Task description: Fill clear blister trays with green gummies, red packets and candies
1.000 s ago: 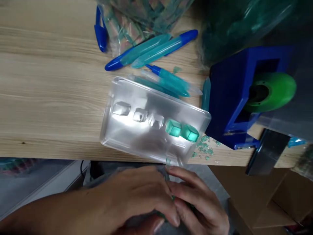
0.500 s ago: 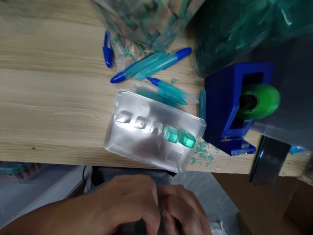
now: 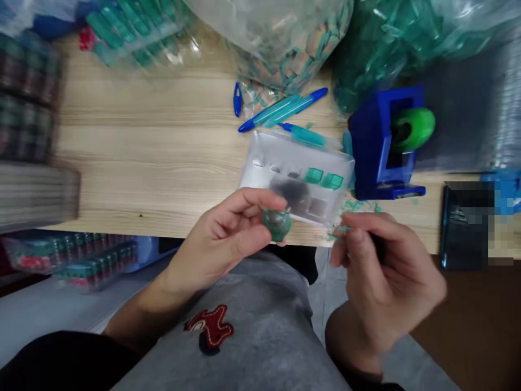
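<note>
My left hand [image 3: 228,233] pinches a small rounded piece of translucent green plastic [image 3: 277,225] between thumb and fingers, above the table's front edge. To its right, my right hand [image 3: 382,266] has thumb and forefinger drawn together beside small green scraps [image 3: 355,205]. Whether a scrap is between those fingertips is unclear. Just behind my left hand lies a shallow whitish plastic tray [image 3: 260,182], its near left part covered by that hand. Two green cube-like pieces [image 3: 324,178] sit side by side in its row of moulded shapes.
Behind the tray lie teal-and-blue pen-shaped tools [image 3: 285,110] and a blue cap [image 3: 237,100]. A blue tape dispenser [image 3: 372,146] with green roll stands right, near a dark phone [image 3: 464,228]. Filled bags [image 3: 285,54] line the back; packed bottles [image 3: 28,81] stand left.
My hands have risen from below the table edge and moved apart, the green piece now showing in the left. The view has shifted, revealing more of the table's left side.
</note>
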{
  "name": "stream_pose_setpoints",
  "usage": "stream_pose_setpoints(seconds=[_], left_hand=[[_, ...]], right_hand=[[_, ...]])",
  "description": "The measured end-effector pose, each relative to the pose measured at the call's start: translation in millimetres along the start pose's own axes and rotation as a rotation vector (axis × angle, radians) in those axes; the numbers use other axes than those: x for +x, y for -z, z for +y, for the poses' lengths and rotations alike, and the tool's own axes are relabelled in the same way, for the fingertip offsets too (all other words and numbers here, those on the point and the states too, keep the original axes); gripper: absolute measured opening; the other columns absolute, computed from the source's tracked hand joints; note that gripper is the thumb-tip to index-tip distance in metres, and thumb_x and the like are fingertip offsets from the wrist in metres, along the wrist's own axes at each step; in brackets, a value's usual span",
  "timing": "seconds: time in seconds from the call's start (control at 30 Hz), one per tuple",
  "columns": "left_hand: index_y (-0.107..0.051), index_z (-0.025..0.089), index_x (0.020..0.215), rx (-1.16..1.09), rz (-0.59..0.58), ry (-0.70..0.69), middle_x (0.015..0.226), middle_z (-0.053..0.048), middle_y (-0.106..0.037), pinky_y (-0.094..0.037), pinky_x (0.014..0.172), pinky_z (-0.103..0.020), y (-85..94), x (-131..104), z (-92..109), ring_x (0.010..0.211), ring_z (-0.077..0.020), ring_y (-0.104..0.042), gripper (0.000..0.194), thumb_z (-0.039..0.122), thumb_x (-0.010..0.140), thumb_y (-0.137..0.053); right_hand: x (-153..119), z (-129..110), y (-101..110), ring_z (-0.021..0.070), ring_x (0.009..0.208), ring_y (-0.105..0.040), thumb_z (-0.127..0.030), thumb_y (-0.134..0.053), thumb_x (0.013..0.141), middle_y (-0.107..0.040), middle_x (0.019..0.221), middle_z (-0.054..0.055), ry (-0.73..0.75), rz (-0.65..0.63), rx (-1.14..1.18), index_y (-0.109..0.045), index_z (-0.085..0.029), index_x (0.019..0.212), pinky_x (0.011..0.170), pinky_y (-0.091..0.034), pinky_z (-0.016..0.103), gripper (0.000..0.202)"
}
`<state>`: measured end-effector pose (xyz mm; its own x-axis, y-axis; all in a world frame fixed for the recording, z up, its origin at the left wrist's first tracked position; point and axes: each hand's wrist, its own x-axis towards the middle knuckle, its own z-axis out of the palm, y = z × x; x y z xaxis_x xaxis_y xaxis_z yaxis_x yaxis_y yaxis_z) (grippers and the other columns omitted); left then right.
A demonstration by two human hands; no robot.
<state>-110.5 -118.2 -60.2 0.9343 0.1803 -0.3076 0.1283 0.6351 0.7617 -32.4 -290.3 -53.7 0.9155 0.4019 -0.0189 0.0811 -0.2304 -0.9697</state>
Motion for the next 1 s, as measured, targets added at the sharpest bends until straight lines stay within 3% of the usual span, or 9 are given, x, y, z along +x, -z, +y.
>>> stream_pose_setpoints(seconds=[0.13, 0.3, 0.4, 0.57, 0.7, 0.83, 0.9, 1.0], left_hand=[[-0.070, 0.025, 0.108, 0.013, -0.042, -0.018, 0.091, 0.003, -0.068, -0.051, 0.081, -0.014, -6.8, -18.1, 1.7, 0.085, -0.0057, -0.064, 0.019, 0.021, 0.089, -0.070], [-0.067, 0.028, 0.108, 0.158, -0.121, -0.080, 0.096, 0.003, -0.069, -0.052, 0.084, -0.016, -9.8, -32.8, 6.2, 0.092, -0.0073, -0.065, 0.024, 0.012, 0.091, -0.062], [-0.064, 0.029, 0.110, 0.394, -0.133, -0.123, 0.094, 0.003, -0.066, -0.051, 0.082, -0.016, -7.4, -38.8, 2.3, 0.090, -0.0073, -0.064, 0.027, 0.012, 0.088, -0.065], [-0.058, 0.026, 0.106, 0.738, -0.078, -0.256, 0.096, 0.001, -0.062, -0.050, 0.078, -0.021, -3.4, -40.5, -22.8, 0.089, -0.0113, -0.061, 0.026, 0.017, 0.085, -0.070], [-0.051, 0.025, 0.104, 0.901, 0.000, -0.404, 0.094, 0.000, -0.056, -0.048, 0.077, -0.021, 0.8, -27.8, -26.7, 0.086, -0.0103, -0.058, 0.020, 0.011, 0.090, -0.056], [-0.051, 0.021, 0.105, 1.103, -0.003, -0.418, 0.093, -0.001, -0.056, -0.047, 0.071, -0.020, 12.6, 0.8, -0.7, 0.082, -0.0105, -0.057, 0.019, 0.012, 0.089, -0.055], [-0.051, 0.019, 0.108, 1.199, -0.082, -0.356, 0.090, 0.000, -0.056, -0.046, 0.066, -0.020, 17.0, 17.6, 13.5, 0.076, -0.0096, -0.056, 0.021, 0.014, 0.088, -0.056], [-0.052, 0.018, 0.112, 1.304, -0.301, -0.196, 0.087, 0.000, -0.058, -0.045, 0.065, -0.021, 16.4, 39.5, 26.4, 0.070, -0.0091, -0.055, 0.023, 0.018, 0.090, -0.054]], right_hand=[[-10.1, -6.2, -18.6, 0.0061, 0.053, -0.054, -0.016, -0.061, 0.094, -0.059, 0.074, -0.005, 0.066, -0.064, 0.143, -0.072, -0.029, 0.108, 0.057, -0.048, 0.025, 0.022], [-24.4, -12.7, -15.1, 0.0052, 0.051, -0.050, -0.018, -0.065, 0.091, -0.068, 0.086, -0.004, 0.136, -0.203, 0.155, -0.070, -0.029, 0.109, 0.054, -0.046, 0.023, 0.022], [-30.0, -10.8, -12.4, 0.0051, 0.048, -0.049, -0.016, -0.065, 0.089, -0.067, 0.080, -0.003, 0.110, -0.222, 0.157, -0.069, -0.025, 0.095, 0.047, -0.042, 0.020, 0.012], [-36.2, 2.6, -15.0, 0.0045, 0.040, -0.048, -0.017, -0.058, 0.091, -0.058, 0.063, -0.006, -0.050, -0.151, 0.272, -0.061, -0.020, 0.083, 0.040, -0.039, 0.017, 0.009], [-35.1, 13.4, -11.2, 0.0016, 0.035, -0.047, -0.019, -0.056, 0.094, -0.065, 0.072, -0.004, -0.087, 0.034, 0.569, -0.057, -0.020, 0.083, 0.037, -0.036, 0.015, 0.011], [-29.8, 24.3, 0.6, 0.0014, 0.036, -0.048, -0.018, -0.059, 0.092, -0.067, 0.075, -0.004, -0.081, 0.178, 0.674, -0.059, -0.020, 0.083, 0.036, -0.035, 0.015, 0.009], [-27.2, 29.9, 4.8, 0.0015, 0.036, -0.048, -0.018, -0.060, 0.091, -0.067, 0.074, -0.004, -0.110, 0.212, 0.669, -0.059, -0.020, 0.082, 0.035, -0.035, 0.015, 0.010], [-25.0, 36.9, 5.5, 0.0020, 0.036, -0.049, -0.016, -0.060, 0.090, -0.066, 0.073, -0.005, -0.141, 0.217, 0.658, -0.059, -0.020, 0.082, 0.036, -0.035, 0.016, 0.010]])
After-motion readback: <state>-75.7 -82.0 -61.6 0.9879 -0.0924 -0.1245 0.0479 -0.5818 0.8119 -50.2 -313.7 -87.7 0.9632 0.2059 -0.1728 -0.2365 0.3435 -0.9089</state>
